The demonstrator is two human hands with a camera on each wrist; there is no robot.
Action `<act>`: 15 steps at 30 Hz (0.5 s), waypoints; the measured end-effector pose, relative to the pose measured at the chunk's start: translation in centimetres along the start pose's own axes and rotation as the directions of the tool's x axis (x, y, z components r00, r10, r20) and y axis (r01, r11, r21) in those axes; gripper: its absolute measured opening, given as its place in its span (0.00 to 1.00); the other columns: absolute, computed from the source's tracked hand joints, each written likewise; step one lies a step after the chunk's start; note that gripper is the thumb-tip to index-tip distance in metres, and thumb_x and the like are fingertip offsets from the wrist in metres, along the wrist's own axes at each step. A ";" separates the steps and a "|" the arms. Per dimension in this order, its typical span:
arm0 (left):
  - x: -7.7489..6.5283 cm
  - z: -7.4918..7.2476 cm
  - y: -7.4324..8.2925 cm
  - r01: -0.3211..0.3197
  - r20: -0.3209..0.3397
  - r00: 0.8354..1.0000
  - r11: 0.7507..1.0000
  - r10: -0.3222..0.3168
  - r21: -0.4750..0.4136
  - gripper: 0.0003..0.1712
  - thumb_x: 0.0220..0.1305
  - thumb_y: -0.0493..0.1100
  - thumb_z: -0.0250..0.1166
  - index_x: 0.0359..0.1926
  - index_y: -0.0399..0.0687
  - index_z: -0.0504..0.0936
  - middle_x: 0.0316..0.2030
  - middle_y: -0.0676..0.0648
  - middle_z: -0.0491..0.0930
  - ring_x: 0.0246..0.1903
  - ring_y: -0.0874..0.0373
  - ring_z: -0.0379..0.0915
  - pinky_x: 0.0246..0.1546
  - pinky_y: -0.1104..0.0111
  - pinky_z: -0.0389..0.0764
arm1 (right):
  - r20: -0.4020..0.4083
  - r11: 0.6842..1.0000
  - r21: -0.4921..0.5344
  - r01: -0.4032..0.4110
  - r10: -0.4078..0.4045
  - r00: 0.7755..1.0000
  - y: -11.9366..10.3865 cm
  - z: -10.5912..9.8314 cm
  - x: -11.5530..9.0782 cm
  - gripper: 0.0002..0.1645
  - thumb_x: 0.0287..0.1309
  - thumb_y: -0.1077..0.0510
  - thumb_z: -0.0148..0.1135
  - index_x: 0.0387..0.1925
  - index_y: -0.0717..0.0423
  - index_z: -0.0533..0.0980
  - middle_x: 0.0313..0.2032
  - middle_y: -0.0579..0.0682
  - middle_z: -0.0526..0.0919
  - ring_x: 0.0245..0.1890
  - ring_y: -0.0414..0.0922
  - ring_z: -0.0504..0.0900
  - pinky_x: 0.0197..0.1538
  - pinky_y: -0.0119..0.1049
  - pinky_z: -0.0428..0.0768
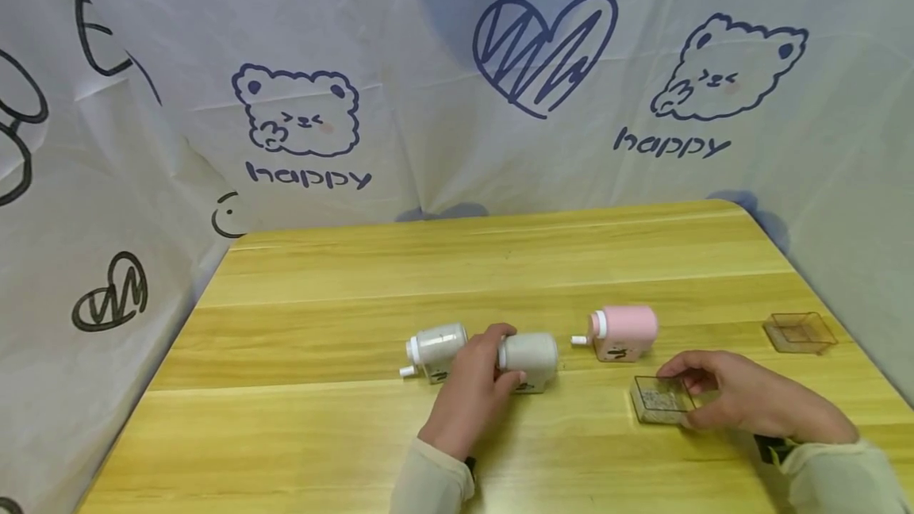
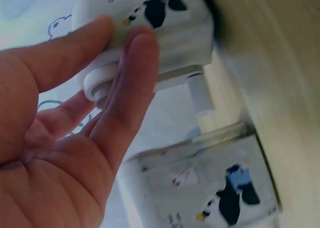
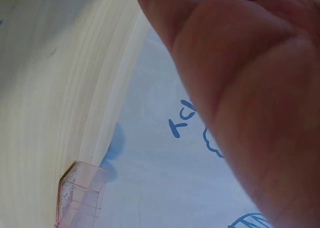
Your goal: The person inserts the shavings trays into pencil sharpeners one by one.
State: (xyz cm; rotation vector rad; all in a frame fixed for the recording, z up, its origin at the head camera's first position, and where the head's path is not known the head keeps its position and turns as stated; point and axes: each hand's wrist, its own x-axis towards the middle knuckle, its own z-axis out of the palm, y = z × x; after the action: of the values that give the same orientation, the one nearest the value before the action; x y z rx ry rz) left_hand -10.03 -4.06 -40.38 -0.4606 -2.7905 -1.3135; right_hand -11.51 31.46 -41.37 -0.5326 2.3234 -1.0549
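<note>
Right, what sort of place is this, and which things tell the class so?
Probably a small indoor tabletop work corner: a wood-look table, a printed sheet screening its back and sides, and what look like crank sharpeners on top.

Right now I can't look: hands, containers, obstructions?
Left hand gripping grey container, twin nearby. Right hand pinching clear box. Pink container beyond box, apparently not blocking.

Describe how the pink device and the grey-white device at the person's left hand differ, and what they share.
Colour: the pink device has a rosy body; the grey-white device a pale one.
Contact: the left hand grips the grey-white device; no hand touches the pink device.
Position: in the head view, the pink device sits right of the grey-white device.
Both have a white knob and dark printing.
</note>
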 end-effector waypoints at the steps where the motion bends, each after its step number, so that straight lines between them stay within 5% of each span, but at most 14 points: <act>1: -0.3 -0.2 0.0 -0.001 0.010 1.000 1.000 0.001 0.002 0.28 0.56 0.39 0.69 0.58 0.43 0.72 0.42 0.45 0.77 0.35 0.61 0.71 0.35 0.70 0.75 | 0.000 1.000 -0.005 -0.002 0.002 1.000 -0.1 0.0 0.0 0.33 0.49 0.54 0.70 0.56 0.61 0.71 0.50 0.52 0.76 0.41 0.41 0.72 0.43 0.37 0.76; 15: -2.2 -0.7 0.1 -0.017 0.039 0.999 0.999 0.015 0.039 0.28 0.54 0.41 0.71 0.56 0.47 0.72 0.48 0.45 0.75 0.38 0.59 0.70 0.37 0.70 0.75 | -0.020 0.997 -0.046 0.055 -0.056 0.998 -1.3 0.6 0.3 0.32 0.51 0.52 0.70 0.56 0.60 0.72 0.50 0.50 0.77 0.44 0.40 0.74 0.45 0.36 0.77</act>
State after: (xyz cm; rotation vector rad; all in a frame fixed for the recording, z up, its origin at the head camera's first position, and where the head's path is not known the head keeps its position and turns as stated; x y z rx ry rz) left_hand -7.98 -5.14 -40.18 -0.5112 -2.8316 -1.2580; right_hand -11.20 30.21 -40.79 -0.6092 2.3689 -1.0394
